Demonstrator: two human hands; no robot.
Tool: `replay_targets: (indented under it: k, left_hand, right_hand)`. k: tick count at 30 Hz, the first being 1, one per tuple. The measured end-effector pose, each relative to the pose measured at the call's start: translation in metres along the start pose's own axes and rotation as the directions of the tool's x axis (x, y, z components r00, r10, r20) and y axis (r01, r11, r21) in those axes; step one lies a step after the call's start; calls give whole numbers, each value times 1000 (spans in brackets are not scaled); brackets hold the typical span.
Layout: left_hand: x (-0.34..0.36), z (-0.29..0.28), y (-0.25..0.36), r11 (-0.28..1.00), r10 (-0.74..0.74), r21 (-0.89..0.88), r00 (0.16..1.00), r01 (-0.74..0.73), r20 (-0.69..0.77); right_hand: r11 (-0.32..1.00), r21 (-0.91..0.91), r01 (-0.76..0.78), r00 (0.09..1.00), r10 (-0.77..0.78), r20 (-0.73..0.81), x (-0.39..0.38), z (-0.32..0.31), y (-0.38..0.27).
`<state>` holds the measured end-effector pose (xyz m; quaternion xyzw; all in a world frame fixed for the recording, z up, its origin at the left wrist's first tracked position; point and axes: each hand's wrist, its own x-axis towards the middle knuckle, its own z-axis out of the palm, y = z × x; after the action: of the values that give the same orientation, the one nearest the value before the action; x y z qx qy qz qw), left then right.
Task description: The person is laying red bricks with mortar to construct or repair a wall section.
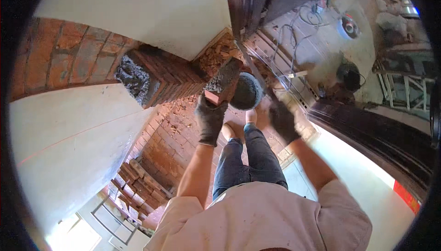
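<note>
My left hand [211, 117], in a dark work glove, grips a reddish brick [212, 97] whose upper face carries grey mortar. Past the brick stands a bucket [260, 87] with grey mortar [243, 94] inside, near my feet. My right hand [283, 121], also gloved and slightly blurred, is closed around the handle of a long, narrow trowel-like tool [250, 62]. Its blade slants up and left over the bucket's far side, and its exact shape is hard to make out. To the left rises a brick pillar [177, 78], its top spread with wet, uneven mortar [133, 77].
A brick wall strip [69, 53] adjoins the pillar between pale walls. Stacked bricks [142, 184] lie at lower left, and rubble [220, 48] litters the corner. Beyond a dark door frame [367, 131] are cables [291, 44], a white bucket [348, 28] and a dark bucket [349, 76].
</note>
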<state>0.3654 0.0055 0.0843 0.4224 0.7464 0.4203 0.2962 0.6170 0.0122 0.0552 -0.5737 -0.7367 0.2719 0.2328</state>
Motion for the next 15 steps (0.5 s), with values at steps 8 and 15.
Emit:
replay_targets:
  k: [8, 15]
  left_hand:
    - [-1, 14, 24, 985, -171, -74, 952, 157, -252]
    - [-9, -1, 21, 982, -189, -83, 926, 171, -328]
  right_hand:
    - [997, -76, -1, 992, -9, -129, -34, 79, -50]
    - [997, -7, 78, 995, -78, -54, -4, 58, -66]
